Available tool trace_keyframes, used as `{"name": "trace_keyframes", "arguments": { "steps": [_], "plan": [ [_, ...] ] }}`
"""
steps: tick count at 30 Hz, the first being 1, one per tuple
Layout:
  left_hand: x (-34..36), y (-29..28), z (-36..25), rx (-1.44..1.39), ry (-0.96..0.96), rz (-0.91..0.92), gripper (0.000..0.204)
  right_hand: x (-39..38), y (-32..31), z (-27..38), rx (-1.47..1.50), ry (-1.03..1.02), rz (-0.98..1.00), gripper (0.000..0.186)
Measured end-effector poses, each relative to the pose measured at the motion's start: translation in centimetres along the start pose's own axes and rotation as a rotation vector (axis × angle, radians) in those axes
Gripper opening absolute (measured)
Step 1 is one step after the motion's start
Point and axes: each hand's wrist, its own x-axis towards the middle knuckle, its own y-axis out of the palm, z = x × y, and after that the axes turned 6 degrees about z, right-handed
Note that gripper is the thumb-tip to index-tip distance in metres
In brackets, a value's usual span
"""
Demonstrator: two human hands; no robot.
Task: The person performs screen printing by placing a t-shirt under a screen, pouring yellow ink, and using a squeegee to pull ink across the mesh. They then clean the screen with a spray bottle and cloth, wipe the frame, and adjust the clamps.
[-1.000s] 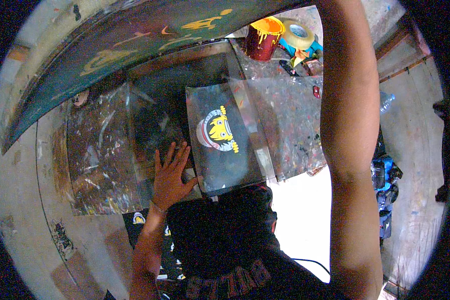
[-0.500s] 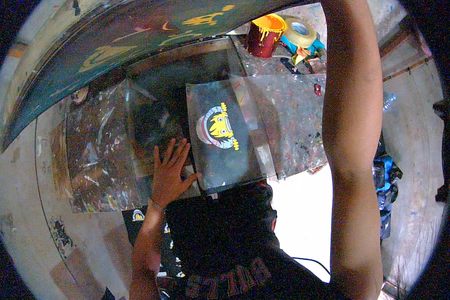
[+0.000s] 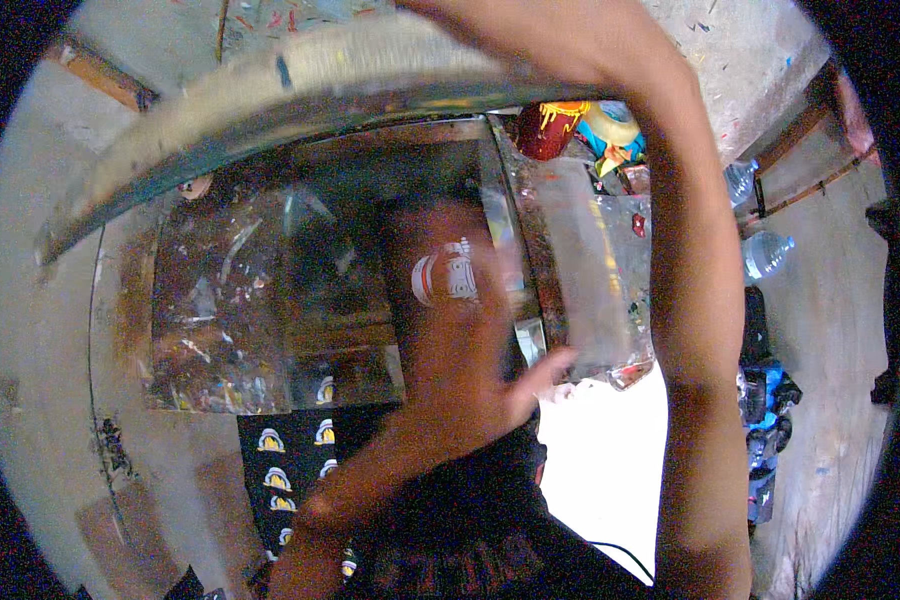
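My left hand (image 3: 460, 350), smeared by motion, stretches over a dark panel (image 3: 425, 330) with its thumb spread to the right. The panel bears a cartoon face print (image 3: 445, 272) in white with a red band, partly covered by the blurred fingers. Contact between the hand and panel cannot be made out. Up the right side runs my right arm, bending left at the top in front of a large frame (image 3: 300, 85). My right hand lies outside the picture. The frame is tilted above the table, its pale edge showing.
A paint-stained table (image 3: 220, 300) lies below the frame. Back right are a dark red paint can (image 3: 548, 130) with yellow drips and a roll of tape (image 3: 612, 128). Printed dark cloth (image 3: 275, 478) is at lower left. Plastic bottles (image 3: 767, 255) stand at right.
My left hand has moved right, from beside the panel to over it. The frame has tilted so its painted underside hardly shows. The print's yellow parts no longer show. My right arm now bends left.
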Motion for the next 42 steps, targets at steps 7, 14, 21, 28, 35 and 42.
{"name": "trace_keyframes", "arguments": {
  "steps": [7, 14, 21, 28, 35, 42],
  "plan": [
    [-4.2, -14.7, 4.9, 0.695, -0.146, 0.175, 0.06, -15.0, 9.9, -2.6, -0.076, -0.309, -0.087, 0.049],
    [-12.7, -5.9, 8.2, 0.447, -0.265, 0.4, 0.046, -23.7, 17.8, -2.0, -0.09, -0.219, 0.28, 0.035],
    [-14.2, -4.6, 9.3, 0.38, -0.365, 0.433, 0.045, -15.1, 19.3, -5.2, -0.069, -0.11, 0.786, 0.033],
    [-14.2, -5.0, 9.6, 0.35, -0.378, 0.407, 0.046, -20.1, 18.8, -3.2, -0.163, -0.128, 0.653, 0.03],
    [-14.1, -4.8, 9.6, 0.344, -0.402, 0.472, 0.045, -13.8, 24.7, -8.5, -0.339, -0.127, 0.199, 0.028],
    [-14.4, -4.3, 10.3, 0.389, -0.404, 0.529, 0.046, -7.1, 24.7, -10.5, -0.294, -0.082, 0.443, 0.039]
  ]
}}
